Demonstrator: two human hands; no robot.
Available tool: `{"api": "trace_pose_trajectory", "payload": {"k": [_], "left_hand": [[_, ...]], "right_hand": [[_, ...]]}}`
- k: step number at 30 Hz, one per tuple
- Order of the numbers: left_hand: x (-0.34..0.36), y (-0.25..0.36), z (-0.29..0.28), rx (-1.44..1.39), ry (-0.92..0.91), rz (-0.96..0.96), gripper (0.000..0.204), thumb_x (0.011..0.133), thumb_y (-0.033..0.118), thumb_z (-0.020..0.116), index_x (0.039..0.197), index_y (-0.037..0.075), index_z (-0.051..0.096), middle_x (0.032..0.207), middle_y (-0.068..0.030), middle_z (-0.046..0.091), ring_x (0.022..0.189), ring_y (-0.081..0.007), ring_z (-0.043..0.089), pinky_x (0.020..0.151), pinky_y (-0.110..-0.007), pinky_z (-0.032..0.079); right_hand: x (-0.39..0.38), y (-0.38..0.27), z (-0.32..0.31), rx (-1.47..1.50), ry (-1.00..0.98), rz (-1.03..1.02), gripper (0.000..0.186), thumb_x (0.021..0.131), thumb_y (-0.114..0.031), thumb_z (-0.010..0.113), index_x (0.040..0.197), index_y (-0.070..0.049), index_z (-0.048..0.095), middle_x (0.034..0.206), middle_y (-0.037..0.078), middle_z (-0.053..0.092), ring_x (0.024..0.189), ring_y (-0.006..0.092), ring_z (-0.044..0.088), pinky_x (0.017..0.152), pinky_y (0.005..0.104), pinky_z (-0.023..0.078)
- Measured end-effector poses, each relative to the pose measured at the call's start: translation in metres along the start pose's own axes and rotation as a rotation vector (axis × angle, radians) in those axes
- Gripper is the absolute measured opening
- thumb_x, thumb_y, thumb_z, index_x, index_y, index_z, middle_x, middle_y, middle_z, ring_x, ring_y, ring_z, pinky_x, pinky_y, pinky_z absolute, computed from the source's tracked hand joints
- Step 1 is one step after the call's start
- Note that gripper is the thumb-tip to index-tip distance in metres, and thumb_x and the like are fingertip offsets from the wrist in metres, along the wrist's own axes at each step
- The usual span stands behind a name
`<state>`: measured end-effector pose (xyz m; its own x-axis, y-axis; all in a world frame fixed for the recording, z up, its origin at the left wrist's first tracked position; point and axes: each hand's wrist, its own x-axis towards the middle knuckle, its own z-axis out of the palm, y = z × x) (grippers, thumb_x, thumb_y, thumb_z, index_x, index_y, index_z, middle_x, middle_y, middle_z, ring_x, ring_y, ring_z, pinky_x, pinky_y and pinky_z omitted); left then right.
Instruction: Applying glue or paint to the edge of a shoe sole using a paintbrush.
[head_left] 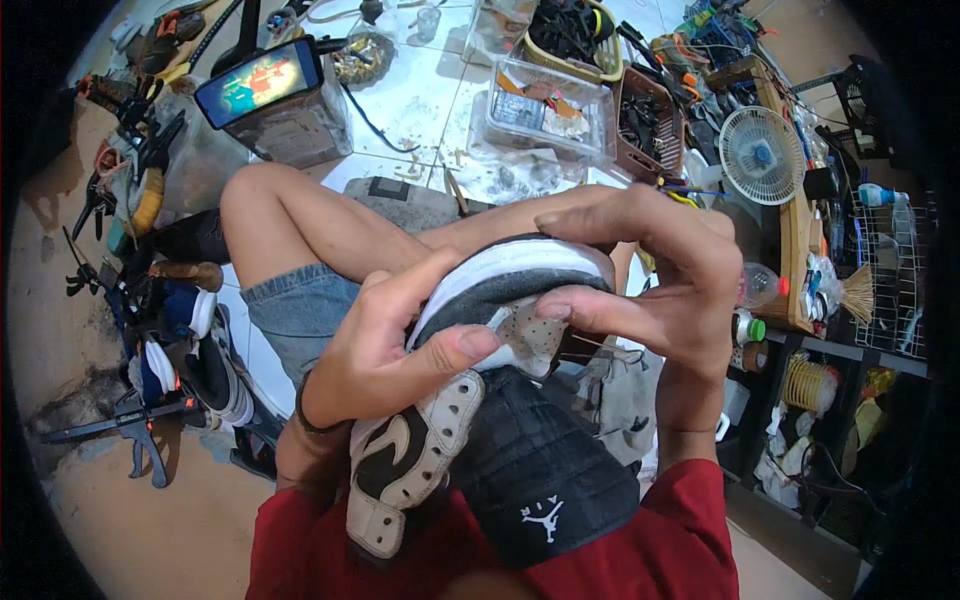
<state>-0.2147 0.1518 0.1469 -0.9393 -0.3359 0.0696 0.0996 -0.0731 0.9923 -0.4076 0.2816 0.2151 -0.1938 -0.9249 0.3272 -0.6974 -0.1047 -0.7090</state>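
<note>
My left hand (375,350) grips shoe (490,285) side, thumb across upper. My right hand (670,290) pinches toe end, thumb on dotted white panel (530,340). Black tongue (550,450) hangs toward red shirt (690,530).

White print on the black quilted fabric shoe tongue (560,440): a leaping-figure emblem (545,519) with a few small capital letters set around it. White curved mark (402,432) on the shoe's black-and-white perforated side panel (440,430), shape only. Black-framed phone (258,84), lit screen in red, yellow and green: any writing there too small to read.
</note>
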Motion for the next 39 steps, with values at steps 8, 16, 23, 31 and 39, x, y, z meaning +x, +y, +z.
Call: {"api": "trace_pose_trajectory", "payload": {"k": [8,16,23,31,39], "left_hand": [[0.002,-0.017,0.01,-0.137,-0.069,-0.065,0.042,0.096,0.028,0.06,0.121,-0.006,0.056,0.099,-0.011,0.067,0.091,-0.013,0.06,0.082,-0.028,0.048],[0.01,-0.029,0.016,-0.246,-0.105,-0.165,0.047,0.096,0.025,0.061,0.129,-0.007,0.053,0.11,-0.0097,0.064,0.1,-0.0123,0.057,0.088,-0.028,0.046],[0.012,-0.036,0.011,-0.247,-0.261,-0.175,0.061,0.09,0.025,0.071,0.135,-0.008,0.048,0.116,-0.0123,0.062,0.106,-0.014,0.056,0.094,-0.028,0.044],[-0.019,-0.09,-0.006,-0.936,-0.305,-0.401,0.108,0.078,0.055,0.072,0.151,-0.006,0.021,0.148,-0.0217,0.04,0.132,-0.0263,0.047,0.109,-0.034,0.036],[-0.001,-0.098,0.002,-0.538,0.234,-0.013,0.115,0.066,0.051,0.087,0.148,0.001,0.024,0.143,-0.0162,0.041,0.127,-0.0234,0.048,0.106,-0.034,0.038]], "right_hand": [[-0.022,0.019,0.018,0.017,0.155,-0.063,0.031,0.068,-0.018,0.087,0.089,-0.003,0.071,0.082,0.006,0.072,0.073,0.0188,0.07,0.063,0.0277,0.052],[-0.041,0.052,0.011,0.121,0.015,-0.146,0.051,0.063,-0.006,0.091,0.103,0.002,0.06,0.095,0.011,0.066,0.084,0.0181,0.066,0.073,0.0304,0.053],[-0.065,0.051,0.007,0.28,0.196,0.246,0.049,0.075,-0.018,0.084,0.108,0.007,0.06,0.105,0.015,0.066,0.092,0.0188,0.066,0.083,0.029,0.052],[-0.095,0.081,-0.012,0.089,0.549,0.405,0.027,0.088,-0.006,0.071,0.111,0.007,0.064,0.104,0.013,0.069,0.095,0.0158,0.066,0.087,0.0278,0.051],[-0.119,0.137,0.009,0.129,0.736,0.436,0.034,0.094,-0.015,0.067,0.12,0.005,0.06,0.113,0.013,0.067,0.102,0.0175,0.064,0.094,0.0299,0.047]]}}
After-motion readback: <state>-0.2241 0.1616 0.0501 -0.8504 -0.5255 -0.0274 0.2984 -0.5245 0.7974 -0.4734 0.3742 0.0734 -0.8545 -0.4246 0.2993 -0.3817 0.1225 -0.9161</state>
